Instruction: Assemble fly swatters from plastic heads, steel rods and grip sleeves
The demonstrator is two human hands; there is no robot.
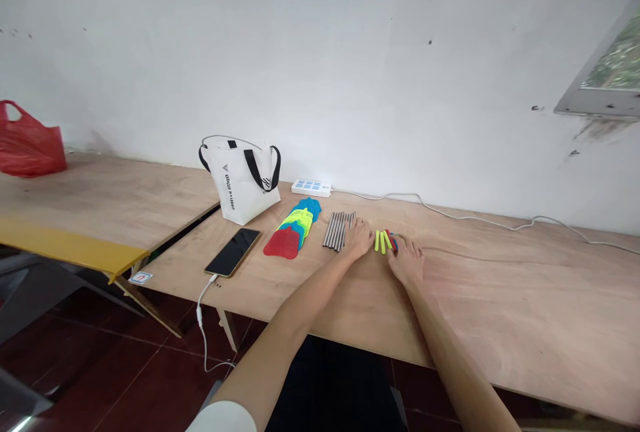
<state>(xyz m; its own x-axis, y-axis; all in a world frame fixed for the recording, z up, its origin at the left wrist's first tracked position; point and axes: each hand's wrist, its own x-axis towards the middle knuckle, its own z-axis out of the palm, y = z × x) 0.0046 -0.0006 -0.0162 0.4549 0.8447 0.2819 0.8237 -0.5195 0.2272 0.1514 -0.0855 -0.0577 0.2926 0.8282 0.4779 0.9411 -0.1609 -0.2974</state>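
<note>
Two containers here: a white boxy tote bag with black handles [245, 182] left of centre, and a red plastic carrier bag [33, 142] at the far left edge. Can't see inside either, tbh. On the pale wooden worktop [510, 305], just right of the frame's middle, I count three lime-green stick-like pieces [383, 242], plus red and blue ones [394, 243] too bunched up to count. The right hand [408, 262] has its fingers bent against those; can't tell if it's gripping any. The left hand [358, 240] has its fingers loosely bent over the slim silvery metal rods [332, 232], roughly seven, some covered; grip unclear too. Mid-frame there's one overlapping row of red, blue and lime mesh paddles [283, 243], plus one black-screened phone [233, 253].
</note>
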